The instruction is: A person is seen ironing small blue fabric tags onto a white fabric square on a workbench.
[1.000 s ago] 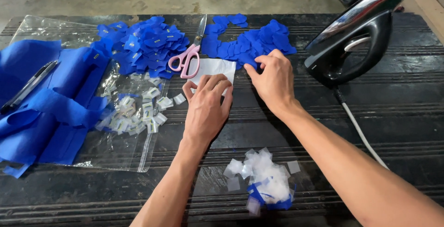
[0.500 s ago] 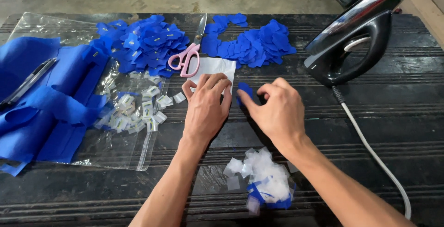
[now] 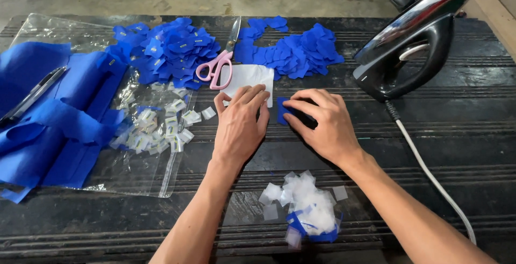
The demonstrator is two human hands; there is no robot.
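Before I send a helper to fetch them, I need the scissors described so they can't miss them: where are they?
Start at the black iron standing at the table's right, then look left past the loose heap of blue fabric pieces. The scissors lie between that heap and a second blue pile, just above the white sheet. They alone have pink handles.
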